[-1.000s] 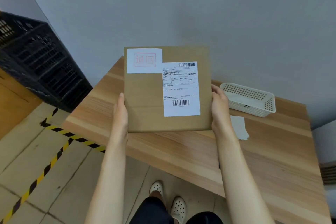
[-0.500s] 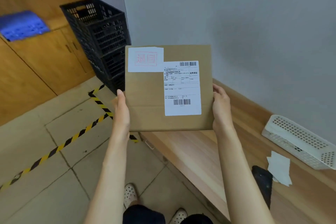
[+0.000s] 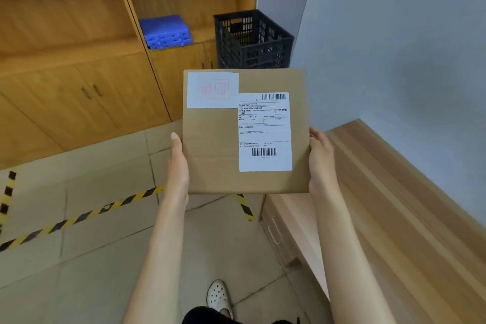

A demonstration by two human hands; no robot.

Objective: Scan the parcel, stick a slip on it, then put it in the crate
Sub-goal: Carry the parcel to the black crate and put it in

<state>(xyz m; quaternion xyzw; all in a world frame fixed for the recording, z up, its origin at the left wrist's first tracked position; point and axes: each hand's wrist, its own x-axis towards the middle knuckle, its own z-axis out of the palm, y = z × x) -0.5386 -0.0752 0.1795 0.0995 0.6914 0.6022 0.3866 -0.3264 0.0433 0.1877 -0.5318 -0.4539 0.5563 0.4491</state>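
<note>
**Q:** Wooden cabinets [image 3: 79,66] fill the back of the room, is that right? What else is around?

**A:** Yes. I see tall wooden cabinets with open shelves above and closed doors below. A blue plastic item [image 3: 165,31] lies on one shelf. Beside the cabinets, against a grey wall [image 3: 394,34], stands a black slatted crate [image 3: 252,39], open at the top. The floor [image 3: 92,258] is pale tile, crossed by yellow-and-black striped tape [image 3: 79,219]. A light wooden table [image 3: 394,231] runs along my right side.

**Q:** Where is the parcel?

**A:** The parcel [image 3: 215,150], a flat brown cardboard box, is held up in the air in front of me, over the floor, with the crate directly behind its top edge and farther away. Its face is turned toward the camera.

**Q:** What is on it?

**A:** A white slip [image 3: 212,89] with a red stamped mark sits at the upper left corner. A printed shipping label [image 3: 264,131] with two barcodes sits just right of it, touching the slip's edge.

**Q:** And the hands?

**A:** My left hand [image 3: 178,166] grips the parcel's left edge, thumb along the side. My right hand [image 3: 321,163] grips the right edge, fingers curled behind it. Both forearms are bare. Below, one white perforated shoe [image 3: 218,297] shows on the tile.
</note>
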